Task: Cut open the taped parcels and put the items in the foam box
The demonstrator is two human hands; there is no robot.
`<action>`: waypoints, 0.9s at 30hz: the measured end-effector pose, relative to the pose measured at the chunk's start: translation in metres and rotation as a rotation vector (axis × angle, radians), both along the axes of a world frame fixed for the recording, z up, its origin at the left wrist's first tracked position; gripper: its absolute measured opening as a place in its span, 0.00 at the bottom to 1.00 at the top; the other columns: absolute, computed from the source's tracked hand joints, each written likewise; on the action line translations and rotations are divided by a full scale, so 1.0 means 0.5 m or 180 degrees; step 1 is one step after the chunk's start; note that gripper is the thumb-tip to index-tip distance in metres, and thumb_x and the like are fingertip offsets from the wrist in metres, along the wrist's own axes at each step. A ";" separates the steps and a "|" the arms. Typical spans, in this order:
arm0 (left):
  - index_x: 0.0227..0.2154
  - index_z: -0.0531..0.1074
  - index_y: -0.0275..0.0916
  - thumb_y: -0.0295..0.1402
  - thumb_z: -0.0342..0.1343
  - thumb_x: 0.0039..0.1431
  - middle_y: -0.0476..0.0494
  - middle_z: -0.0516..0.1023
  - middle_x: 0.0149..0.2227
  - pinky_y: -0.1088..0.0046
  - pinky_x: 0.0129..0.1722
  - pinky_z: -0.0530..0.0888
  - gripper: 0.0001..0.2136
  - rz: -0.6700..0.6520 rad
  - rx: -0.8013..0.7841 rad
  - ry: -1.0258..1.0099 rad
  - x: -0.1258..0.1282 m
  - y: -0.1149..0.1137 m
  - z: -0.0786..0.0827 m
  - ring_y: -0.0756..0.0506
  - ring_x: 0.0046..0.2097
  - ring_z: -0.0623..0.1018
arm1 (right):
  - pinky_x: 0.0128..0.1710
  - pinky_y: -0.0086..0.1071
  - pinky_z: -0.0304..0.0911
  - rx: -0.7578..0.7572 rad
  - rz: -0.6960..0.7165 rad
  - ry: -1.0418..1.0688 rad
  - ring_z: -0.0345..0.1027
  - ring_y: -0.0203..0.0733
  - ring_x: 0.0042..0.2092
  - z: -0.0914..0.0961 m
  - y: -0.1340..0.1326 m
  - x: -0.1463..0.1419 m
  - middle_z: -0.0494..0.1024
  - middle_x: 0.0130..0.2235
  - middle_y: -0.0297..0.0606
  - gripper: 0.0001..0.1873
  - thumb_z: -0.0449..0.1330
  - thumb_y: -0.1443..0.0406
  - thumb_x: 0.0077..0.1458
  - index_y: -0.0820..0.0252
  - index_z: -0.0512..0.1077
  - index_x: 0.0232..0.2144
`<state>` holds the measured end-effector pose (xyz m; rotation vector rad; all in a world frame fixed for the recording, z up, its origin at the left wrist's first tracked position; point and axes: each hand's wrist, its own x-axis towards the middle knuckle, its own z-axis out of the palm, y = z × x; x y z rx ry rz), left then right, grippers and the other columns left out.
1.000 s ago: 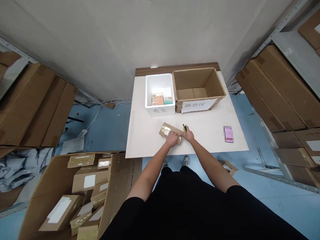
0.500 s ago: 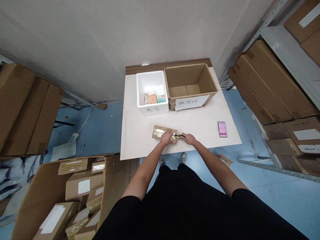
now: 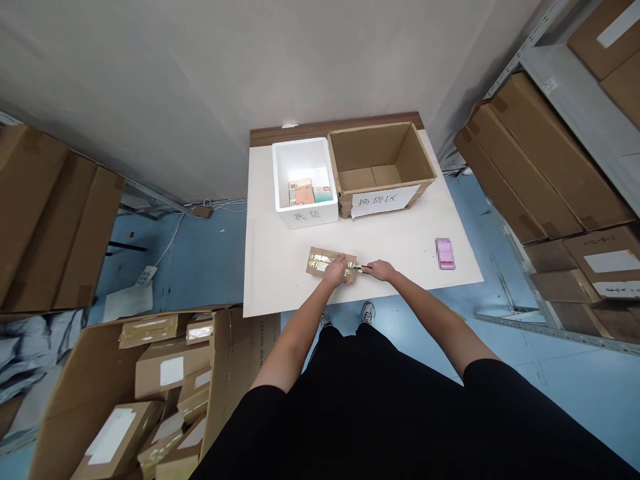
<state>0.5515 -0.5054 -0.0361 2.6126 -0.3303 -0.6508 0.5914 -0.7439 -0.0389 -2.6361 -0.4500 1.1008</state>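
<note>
A small cardboard box [image 3: 320,257] wrapped in clear tape lies near the front of the white table [image 3: 270,287]. My left hand [image 3: 336,268] grips the box over its right part, holding it against the tabletop. In my right hand [image 3: 381,269] is a box cutter [image 3: 363,267] with yellow and black parts. Its tip points left and meets the right end of the box. The fingers of my right hand are closed around the handle, and the exact depth of the blade cannot be made out.
Behind the box stand a white foam bin [image 3: 311,217] with several small packs inside and an open carton [image 3: 383,175] with a paper sign. A pink item [image 3: 445,254] lies at the table's right. Lower left, a large carton [image 3: 220,393] holds several parcels. Shelved boxes [image 3: 550,153] flank the right.
My right hand and the box cutter have shifted slightly right, towards the end of the box. My left hand keeps its hold. The whole view has tilted a little.
</note>
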 end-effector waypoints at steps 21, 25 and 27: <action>0.55 0.73 0.38 0.28 0.79 0.43 0.29 0.56 0.75 0.56 0.69 0.67 0.35 0.0023 -0.0042 0.0113 0.001 0.003 0.003 0.30 0.77 0.53 | 0.37 0.32 0.61 -0.0187 0.1127 -0.0178 0.78 0.51 0.48 0.024 0.025 0.088 0.85 0.47 0.45 0.30 0.49 0.41 0.71 0.52 0.82 0.47; 0.50 0.74 0.40 0.26 0.78 0.44 0.32 0.59 0.74 0.57 0.68 0.68 0.29 0.0055 0.0018 0.0066 -0.005 -0.004 0.009 0.32 0.77 0.55 | 0.37 0.32 0.61 -0.0037 0.1122 -0.0079 0.78 0.51 0.48 0.009 0.010 0.089 0.85 0.46 0.45 0.30 0.50 0.40 0.70 0.53 0.82 0.46; 0.49 0.74 0.41 0.26 0.78 0.44 0.33 0.60 0.74 0.57 0.68 0.69 0.28 0.0081 0.0029 0.0071 -0.005 -0.005 0.010 0.32 0.76 0.56 | 0.37 0.32 0.61 0.0040 0.0979 -0.0029 0.78 0.51 0.47 -0.002 0.003 0.084 0.85 0.45 0.44 0.30 0.51 0.40 0.70 0.53 0.82 0.44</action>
